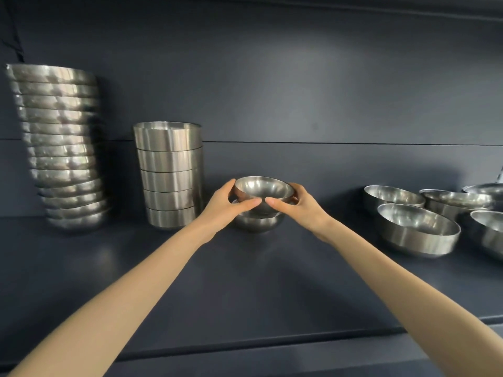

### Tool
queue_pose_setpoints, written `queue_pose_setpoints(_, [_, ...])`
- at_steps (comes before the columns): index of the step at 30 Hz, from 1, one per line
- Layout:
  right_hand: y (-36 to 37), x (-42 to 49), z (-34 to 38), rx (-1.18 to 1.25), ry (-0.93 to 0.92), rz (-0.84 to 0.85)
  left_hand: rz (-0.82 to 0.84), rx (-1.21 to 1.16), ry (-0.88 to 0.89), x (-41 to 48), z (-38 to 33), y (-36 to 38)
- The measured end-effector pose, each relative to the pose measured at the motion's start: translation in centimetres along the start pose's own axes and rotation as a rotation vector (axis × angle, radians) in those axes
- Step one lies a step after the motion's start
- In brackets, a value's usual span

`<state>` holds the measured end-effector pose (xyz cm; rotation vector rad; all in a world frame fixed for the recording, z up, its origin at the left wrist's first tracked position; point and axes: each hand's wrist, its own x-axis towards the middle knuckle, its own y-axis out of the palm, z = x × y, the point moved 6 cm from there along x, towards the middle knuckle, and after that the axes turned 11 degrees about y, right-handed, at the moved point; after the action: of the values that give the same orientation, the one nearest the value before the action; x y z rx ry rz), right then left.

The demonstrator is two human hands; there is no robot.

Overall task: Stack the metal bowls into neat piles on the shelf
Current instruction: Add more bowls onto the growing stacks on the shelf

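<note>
A small round metal bowl point(263, 188) is held between both hands just above a second small bowl point(257, 222) that stands on the dark shelf point(245, 281). My left hand point(226, 204) grips the upper bowl's left side, thumb along its front. My right hand point(296, 204) grips its right side, thumb meeting the left one at the front. The upper bowl sits in or just over the lower one; I cannot tell if they touch. A tall leaning pile of rounded bowls point(61, 148) stands far left. A shorter pile of straight-walled bowls point(170, 175) stands beside it.
Several loose larger bowls lie at the right: one near the front point(417, 231), one behind it point(393, 198), others point(457, 204) reaching the frame's right edge. The shelf's back wall point(299, 91) is dark. The shelf's front edge point(245, 349) runs below my forearms.
</note>
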<state>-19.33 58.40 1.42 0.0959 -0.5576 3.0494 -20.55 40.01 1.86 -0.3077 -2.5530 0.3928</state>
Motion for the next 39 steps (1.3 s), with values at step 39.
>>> queue_pose_setpoints(39, [1.3,-0.3,-1.6,-0.08,0.135,0.177,0.021,0.13,-0.143,-2.4,2.1,1.0])
